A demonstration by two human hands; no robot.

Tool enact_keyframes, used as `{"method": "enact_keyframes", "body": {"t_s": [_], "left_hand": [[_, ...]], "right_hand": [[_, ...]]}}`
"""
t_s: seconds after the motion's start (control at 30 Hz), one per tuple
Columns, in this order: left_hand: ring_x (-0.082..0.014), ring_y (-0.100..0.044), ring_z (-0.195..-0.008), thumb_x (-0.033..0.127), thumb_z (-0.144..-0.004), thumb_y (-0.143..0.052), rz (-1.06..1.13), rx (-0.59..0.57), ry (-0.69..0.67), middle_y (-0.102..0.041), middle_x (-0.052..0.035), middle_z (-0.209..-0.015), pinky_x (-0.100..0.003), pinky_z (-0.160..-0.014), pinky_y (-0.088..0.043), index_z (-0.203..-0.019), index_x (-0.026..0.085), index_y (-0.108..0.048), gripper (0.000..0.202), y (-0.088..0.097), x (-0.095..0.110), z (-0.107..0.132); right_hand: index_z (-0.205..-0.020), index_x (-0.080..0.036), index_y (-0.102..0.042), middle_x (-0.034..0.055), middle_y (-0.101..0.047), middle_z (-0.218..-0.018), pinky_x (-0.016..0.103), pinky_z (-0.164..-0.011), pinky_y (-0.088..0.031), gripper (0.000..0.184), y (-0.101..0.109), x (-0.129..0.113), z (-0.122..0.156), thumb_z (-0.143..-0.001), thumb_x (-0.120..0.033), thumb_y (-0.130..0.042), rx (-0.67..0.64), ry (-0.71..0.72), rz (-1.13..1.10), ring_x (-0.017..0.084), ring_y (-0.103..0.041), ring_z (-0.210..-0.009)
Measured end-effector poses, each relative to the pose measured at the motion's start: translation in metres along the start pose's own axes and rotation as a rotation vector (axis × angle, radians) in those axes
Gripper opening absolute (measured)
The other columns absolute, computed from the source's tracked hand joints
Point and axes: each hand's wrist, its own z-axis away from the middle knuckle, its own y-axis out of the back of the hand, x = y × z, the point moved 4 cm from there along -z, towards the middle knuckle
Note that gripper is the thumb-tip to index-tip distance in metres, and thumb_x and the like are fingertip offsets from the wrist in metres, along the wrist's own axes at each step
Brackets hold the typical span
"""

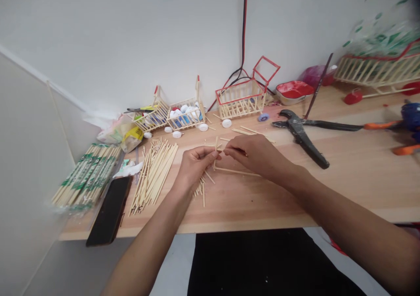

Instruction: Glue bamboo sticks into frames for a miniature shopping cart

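My left hand (197, 164) pinches a short piece of wooden stick (216, 143) between thumb and forefinger, just above the table. My right hand (254, 152) meets it from the other side with fingers pressed together; what sits in those fingertips, if anything, is too small to make out. A longer stick (238, 172) runs below my right hand, its right end against the hand's lower edge. Beside my left wrist lie short cut sticks (203, 190), partly hidden by the hand. Further left is a pile of long bare sticks (155, 171).
Along the wall stand small stick carts, including one with a red rim (241, 106) and one holding bottle caps (185, 114). Pliers (300, 134) lie at right near a red paint bowl (294, 90). Packaged chopsticks (88, 175) and a phone (110, 210) lie left, the phone overhanging the front edge.
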Motion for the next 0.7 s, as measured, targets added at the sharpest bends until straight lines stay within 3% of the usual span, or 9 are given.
{"method": "enact_keyframes", "body": {"t_s": [0.4,0.7], "left_hand": [[-0.0056,-0.040,-0.050,0.034,-0.065,-0.081,0.024,0.021,0.012,-0.069,-0.0042,-0.067,-0.022,-0.049,-0.024,-0.077,0.013,-0.075,0.025,0.0001,0.0009,-0.0010],[-0.0062,-0.047,-0.055,0.035,-0.066,-0.082,0.102,0.026,0.049,-0.073,-0.0080,-0.074,-0.021,-0.056,-0.036,-0.084,0.011,-0.077,0.031,0.0008,-0.0037,-0.0038]], "right_hand": [[-0.080,-0.015,-0.072,0.0053,-0.069,-0.076,0.027,-0.065,-0.034,0.023,-0.0035,-0.0018,0.0005,-0.092,-0.023,-0.053,0.014,-0.012,0.019,0.016,-0.057,-0.070],[-0.078,-0.015,-0.070,0.0061,-0.068,-0.077,0.027,-0.064,-0.033,0.026,-0.0053,0.0016,-0.0003,-0.093,-0.023,-0.050,0.003,-0.039,0.065,0.017,-0.057,-0.070]]}}
